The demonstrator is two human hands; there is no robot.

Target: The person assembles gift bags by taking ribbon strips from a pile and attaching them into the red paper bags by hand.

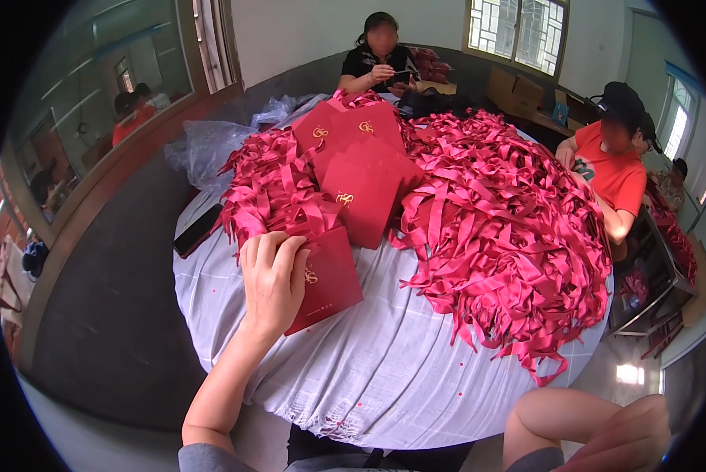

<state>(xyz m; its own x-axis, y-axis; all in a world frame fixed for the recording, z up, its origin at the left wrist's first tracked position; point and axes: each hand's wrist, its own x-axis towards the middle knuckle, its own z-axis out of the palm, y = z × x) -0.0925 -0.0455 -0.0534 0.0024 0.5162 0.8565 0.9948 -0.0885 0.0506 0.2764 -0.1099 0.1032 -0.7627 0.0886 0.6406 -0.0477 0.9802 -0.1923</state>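
Observation:
My left hand (274, 275) is closed at the upper left edge of a red paper gift bag (329, 279) with a gold emblem, which lies tilted at the near left of the table. Its fingers curl over the bag, and the thumb is partly hidden. Just beyond are a heap of red ribbons (270, 185) and a stack of flat red bags (369, 193) with gold emblems. Off the table's near right edge, my right hand (636, 421) is beside a bent forearm. Its fingers do not show clearly, and I see nothing in it.
A larger mound of red ribbons (510, 244) covers the right of the round table with its white cloth (392, 330). A black phone (197, 230) and clear plastic wrap (211, 149) lie at the left. One person (380, 59) sits opposite, another (612, 165) at the right.

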